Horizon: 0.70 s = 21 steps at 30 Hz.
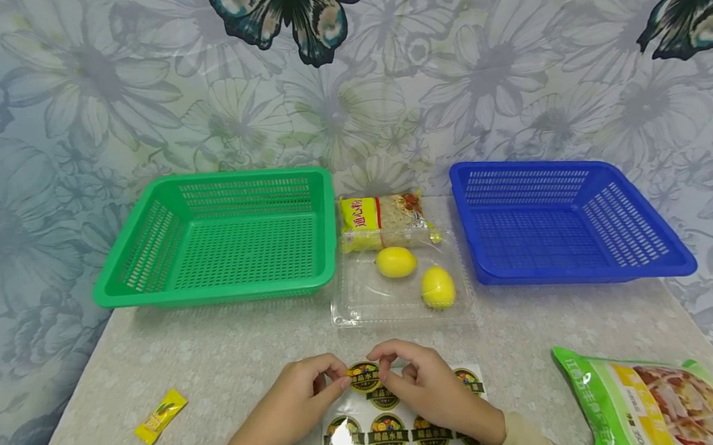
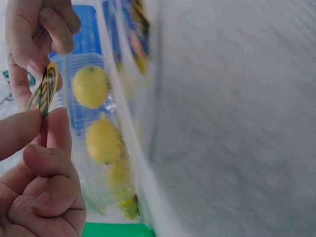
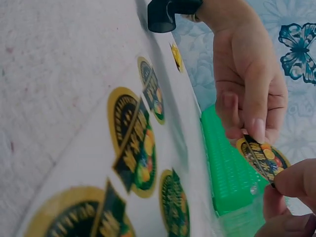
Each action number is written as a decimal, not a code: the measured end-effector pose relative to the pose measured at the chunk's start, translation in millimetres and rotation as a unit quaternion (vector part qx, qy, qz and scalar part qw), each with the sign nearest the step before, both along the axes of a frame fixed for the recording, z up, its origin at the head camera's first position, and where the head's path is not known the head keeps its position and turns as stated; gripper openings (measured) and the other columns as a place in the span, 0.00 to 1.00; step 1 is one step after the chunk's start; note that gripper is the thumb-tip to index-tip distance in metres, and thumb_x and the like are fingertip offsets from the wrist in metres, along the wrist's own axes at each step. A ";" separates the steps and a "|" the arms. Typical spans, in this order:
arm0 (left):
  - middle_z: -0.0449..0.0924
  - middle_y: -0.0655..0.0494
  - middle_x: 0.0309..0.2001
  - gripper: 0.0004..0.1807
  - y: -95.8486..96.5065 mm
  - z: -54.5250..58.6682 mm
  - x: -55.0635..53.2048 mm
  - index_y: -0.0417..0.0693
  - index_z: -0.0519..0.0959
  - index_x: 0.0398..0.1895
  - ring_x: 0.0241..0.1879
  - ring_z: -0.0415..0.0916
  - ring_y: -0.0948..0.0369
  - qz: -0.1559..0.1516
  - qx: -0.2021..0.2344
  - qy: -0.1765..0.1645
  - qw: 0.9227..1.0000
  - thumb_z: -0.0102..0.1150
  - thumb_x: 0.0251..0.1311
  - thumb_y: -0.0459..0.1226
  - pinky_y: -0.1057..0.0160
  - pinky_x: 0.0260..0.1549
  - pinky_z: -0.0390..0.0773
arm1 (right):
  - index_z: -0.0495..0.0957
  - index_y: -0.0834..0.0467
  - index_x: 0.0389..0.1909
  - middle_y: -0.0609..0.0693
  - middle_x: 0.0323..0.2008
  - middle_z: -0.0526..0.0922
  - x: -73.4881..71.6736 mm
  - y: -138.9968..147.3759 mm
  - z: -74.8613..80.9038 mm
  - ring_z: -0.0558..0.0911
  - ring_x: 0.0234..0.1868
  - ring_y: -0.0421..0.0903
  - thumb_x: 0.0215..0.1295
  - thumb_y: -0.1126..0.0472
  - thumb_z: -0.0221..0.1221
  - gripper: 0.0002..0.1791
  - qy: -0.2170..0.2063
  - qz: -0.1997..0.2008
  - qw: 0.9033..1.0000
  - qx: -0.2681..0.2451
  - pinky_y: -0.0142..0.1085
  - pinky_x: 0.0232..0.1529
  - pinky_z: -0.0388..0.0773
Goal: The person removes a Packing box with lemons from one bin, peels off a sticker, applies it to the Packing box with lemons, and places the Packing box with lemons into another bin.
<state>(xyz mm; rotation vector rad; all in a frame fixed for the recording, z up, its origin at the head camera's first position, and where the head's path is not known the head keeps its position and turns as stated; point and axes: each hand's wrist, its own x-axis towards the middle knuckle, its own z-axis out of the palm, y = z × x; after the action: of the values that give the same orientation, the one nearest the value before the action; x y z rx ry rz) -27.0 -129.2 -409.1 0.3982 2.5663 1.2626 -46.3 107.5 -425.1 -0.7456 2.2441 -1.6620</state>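
A round black-and-gold fruit sticker (image 1: 364, 376) is held up above the sticker sheet (image 1: 367, 420). My left hand (image 1: 305, 393) pinches one edge of it between thumb and forefinger. At the opposite edge, the fingertips of my right hand (image 1: 422, 384) pinch it too. In the right wrist view the sticker (image 3: 261, 157) spans both hands, its printed face showing. The sheet lies flat on the table below, bearing several more stickers, partly covered by my right hand. Beyond the hands, two lemons (image 1: 396, 262) rest in a clear plastic container (image 1: 360, 296).
A green basket (image 1: 215, 294) stands at the back left, a blue basket (image 1: 577, 271) at the back right. Between them, behind the container, lies a pasta bag (image 1: 392, 214). A small yellow packet (image 1: 161, 417) is at front left; a green food bag (image 1: 656, 395) lies at front right.
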 end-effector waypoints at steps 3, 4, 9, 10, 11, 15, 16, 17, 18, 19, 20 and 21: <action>0.76 0.68 0.24 0.05 4.9 4.5 -0.6 0.61 0.81 0.33 0.20 0.66 0.73 0.021 0.022 -0.009 1.000 0.61 0.66 0.46 0.70 0.20 0.71 | 0.81 0.50 0.49 0.50 0.37 0.82 0.4 3.0 4.7 0.57 0.13 0.26 0.70 0.65 0.58 0.11 0.030 -0.018 0.999 0.000 0.21 0.11 0.60; 0.75 0.68 0.24 0.05 6.6 6.4 -1.2 0.61 0.81 0.32 0.20 0.65 0.72 0.027 0.028 -0.009 0.999 0.61 0.66 0.46 0.70 0.19 0.71 | 0.81 0.50 0.50 0.50 0.37 0.82 0.2 4.2 6.2 0.57 0.13 0.26 0.71 0.65 0.58 0.11 0.039 -0.022 0.999 0.000 0.21 0.11 0.60; 0.77 0.64 0.24 0.04 14.1 17.4 -5.8 0.59 0.82 0.32 0.19 0.65 0.71 0.047 0.054 -0.001 0.997 0.63 0.65 0.44 0.70 0.18 0.70 | 0.80 0.52 0.51 0.48 0.38 0.82 -2.6 11.2 14.7 0.57 0.13 0.24 0.71 0.63 0.58 0.11 0.067 -0.045 0.997 0.001 0.20 0.11 0.60; 0.77 0.63 0.24 0.04 15.1 19.6 -7.1 0.59 0.82 0.33 0.19 0.66 0.71 0.046 0.058 0.000 0.997 0.63 0.65 0.44 0.70 0.18 0.70 | 0.80 0.52 0.52 0.48 0.37 0.82 -3.4 12.8 16.7 0.57 0.13 0.24 0.71 0.63 0.58 0.11 0.070 -0.049 0.996 0.002 0.20 0.10 0.60; 0.78 0.63 0.25 0.04 15.8 21.9 -8.6 0.58 0.82 0.33 0.20 0.66 0.71 0.043 0.063 0.001 0.997 0.63 0.65 0.44 0.70 0.18 0.71 | 0.80 0.52 0.52 0.48 0.37 0.82 -4.1 14.3 18.8 0.57 0.13 0.24 0.71 0.63 0.59 0.11 0.076 -0.053 0.996 0.004 0.20 0.10 0.60; 0.79 0.62 0.27 0.04 18.3 31.2 -15.0 0.57 0.83 0.35 0.21 0.67 0.70 0.026 0.078 0.000 0.997 0.62 0.66 0.44 0.70 0.20 0.72 | 0.80 0.50 0.51 0.46 0.36 0.82 -6.9 19.6 28.3 0.57 0.13 0.25 0.70 0.63 0.59 0.11 0.115 -0.065 0.991 0.019 0.21 0.11 0.60; 0.80 0.61 0.27 0.04 19.2 33.4 -17.0 0.57 0.83 0.35 0.21 0.68 0.70 0.024 0.080 0.000 0.996 0.62 0.66 0.44 0.70 0.20 0.72 | 0.80 0.49 0.50 0.45 0.36 0.82 -7.8 20.9 31.0 0.58 0.14 0.25 0.70 0.63 0.59 0.11 0.122 -0.068 0.990 0.021 0.21 0.11 0.60; 0.80 0.61 0.27 0.04 20.4 35.9 -18.9 0.57 0.83 0.35 0.22 0.68 0.69 0.022 0.081 0.001 0.996 0.62 0.66 0.44 0.70 0.20 0.72 | 0.80 0.49 0.50 0.45 0.36 0.82 -8.7 22.1 33.5 0.58 0.14 0.25 0.70 0.64 0.60 0.11 0.133 -0.070 0.988 0.022 0.22 0.11 0.60; 0.80 0.60 0.27 0.03 21.9 38.5 -21.0 0.57 0.83 0.35 0.22 0.68 0.69 0.022 0.080 0.003 0.997 0.62 0.66 0.43 0.70 0.20 0.72 | 0.81 0.49 0.50 0.45 0.36 0.82 -9.9 23.3 36.1 0.57 0.14 0.25 0.69 0.64 0.60 0.12 0.143 -0.073 0.987 0.023 0.22 0.11 0.59; 0.80 0.60 0.27 0.03 23.6 41.6 -23.3 0.57 0.83 0.35 0.22 0.68 0.69 0.022 0.079 0.002 0.997 0.62 0.66 0.43 0.70 0.20 0.72 | 0.81 0.49 0.49 0.45 0.35 0.82 -11.3 24.7 38.6 0.57 0.14 0.25 0.69 0.65 0.60 0.11 0.148 -0.075 0.986 0.024 0.23 0.11 0.59; 0.79 0.61 0.27 0.03 25.3 44.1 -25.9 0.57 0.83 0.35 0.22 0.69 0.69 0.021 0.079 0.002 0.997 0.62 0.66 0.42 0.70 0.20 0.72 | 0.81 0.49 0.49 0.45 0.35 0.82 -13.1 26.1 41.0 0.57 0.14 0.25 0.69 0.65 0.60 0.12 0.154 -0.077 0.985 0.024 0.23 0.11 0.59; 0.79 0.61 0.27 0.02 27.1 46.2 -28.6 0.57 0.83 0.36 0.22 0.69 0.68 0.020 0.078 0.003 0.997 0.62 0.66 0.42 0.70 0.21 0.72 | 0.81 0.49 0.49 0.45 0.35 0.82 -14.9 27.6 43.4 0.57 0.14 0.25 0.68 0.65 0.61 0.12 0.158 -0.080 0.984 0.024 0.23 0.11 0.59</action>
<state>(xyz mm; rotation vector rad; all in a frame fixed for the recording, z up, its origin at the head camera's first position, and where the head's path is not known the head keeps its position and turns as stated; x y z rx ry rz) -55.6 -102.2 -363.0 0.3821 2.5007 1.4850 -61.2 135.0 -381.7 -0.8922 2.6143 -1.6498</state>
